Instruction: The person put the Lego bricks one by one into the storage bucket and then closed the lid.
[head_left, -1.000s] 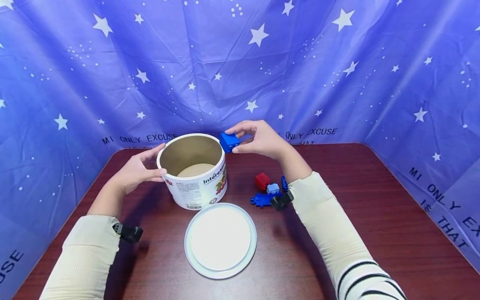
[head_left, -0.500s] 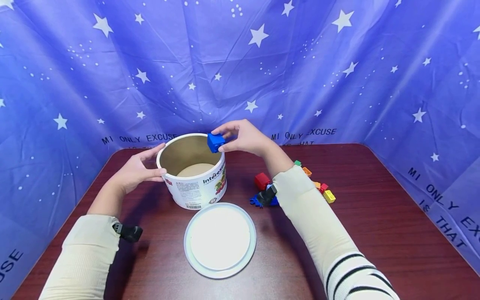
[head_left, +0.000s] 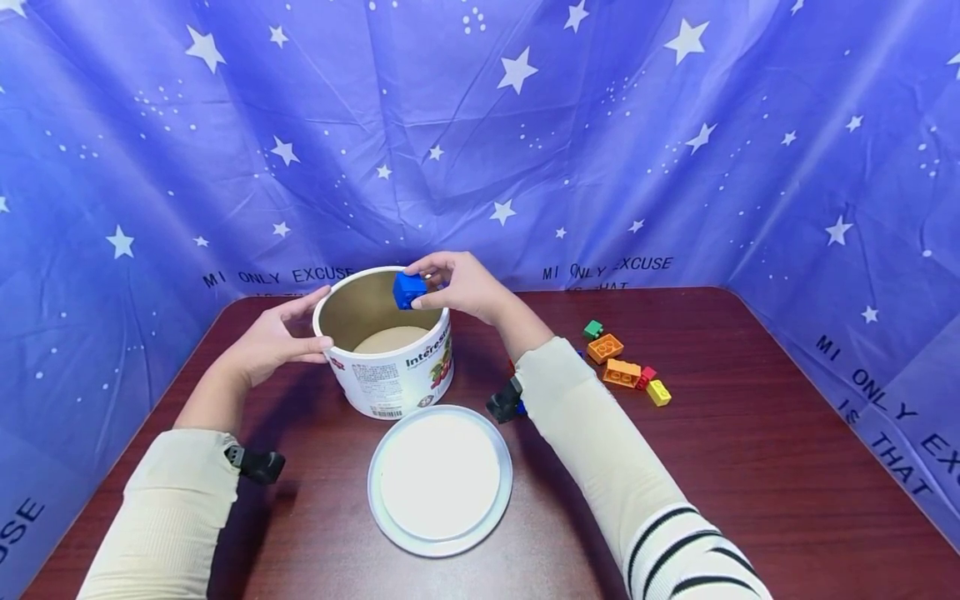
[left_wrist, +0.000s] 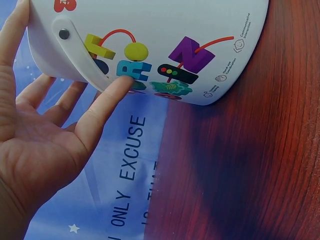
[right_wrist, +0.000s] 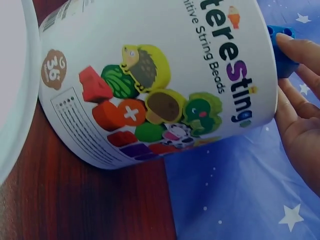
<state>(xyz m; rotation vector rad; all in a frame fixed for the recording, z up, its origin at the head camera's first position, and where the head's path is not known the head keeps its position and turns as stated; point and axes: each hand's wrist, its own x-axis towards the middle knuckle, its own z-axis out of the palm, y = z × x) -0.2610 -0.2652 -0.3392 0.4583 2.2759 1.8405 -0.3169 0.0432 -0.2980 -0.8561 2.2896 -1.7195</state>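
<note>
A round white toy bucket (head_left: 390,375) with printed pictures stands uncovered on the table; its pale inner floor shows. My left hand (head_left: 264,346) rests against the bucket's left side, fingers extended; in the left wrist view the straight fingers of the left hand (left_wrist: 55,135) touch its wall near the white handle (left_wrist: 80,55). My right hand (head_left: 467,290) pinches a blue toy brick (head_left: 408,289) over the bucket's mouth at the right. In the right wrist view, part of the blue brick (right_wrist: 285,55) shows beyond the rim.
A white round lid (head_left: 441,483) lies in front of the bucket. Orange bricks (head_left: 606,348), a green brick (head_left: 593,328), a red brick (head_left: 646,377) and a yellow brick (head_left: 658,392) lie to the right. More pieces are mostly hidden beneath the right forearm. A starry curtain (head_left: 480,150) hangs behind.
My right hand has carried the blue brick leftward, from beside the bucket's right rim to over its mouth. The right sleeve now uncovers the coloured bricks at right. My left hand stays put.
</note>
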